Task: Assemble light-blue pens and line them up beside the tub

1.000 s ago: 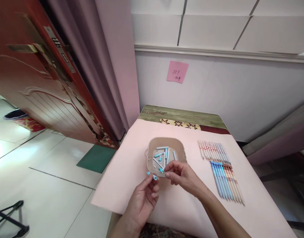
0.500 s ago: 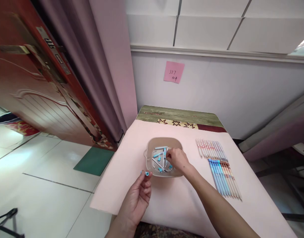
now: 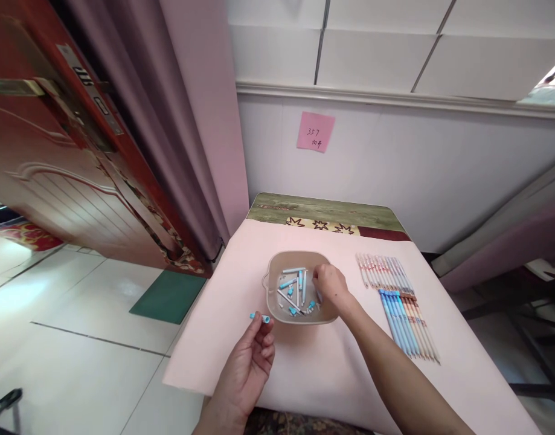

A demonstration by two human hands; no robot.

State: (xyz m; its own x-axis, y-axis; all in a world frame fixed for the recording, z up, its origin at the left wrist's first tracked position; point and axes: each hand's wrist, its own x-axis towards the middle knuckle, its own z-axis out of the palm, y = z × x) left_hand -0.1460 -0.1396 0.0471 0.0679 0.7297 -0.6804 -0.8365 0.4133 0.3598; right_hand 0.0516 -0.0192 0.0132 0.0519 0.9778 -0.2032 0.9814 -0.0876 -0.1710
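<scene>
My left hand (image 3: 250,365) pinches a short light-blue and white pen tube (image 3: 259,318) between thumb and forefinger, its hollow end facing right. It is in front of a beige plastic basin (image 3: 279,260). Inside the basin lie loose pen parts: blue barrels, thin white refills (image 3: 298,293) and small blue clips (image 3: 290,292). My right hand (image 3: 332,285) reaches over the basin's right side with its fingers closed and pointing down into it. Whatever is in those fingers is hidden by the hand.
Rows of pens lie to the right on the pale pink table cover (image 3: 223,290): whitish pens (image 3: 383,272) behind, blue pens (image 3: 398,323) and brownish pens (image 3: 421,329) in front. A pink note (image 3: 316,132) is stuck to the wall. A red door (image 3: 64,181) stands at left.
My right hand has shifted right, from the middle of the basin's parts toward its right wall. My left hand still holds the blue tube, which has turned slightly and moved a little left.
</scene>
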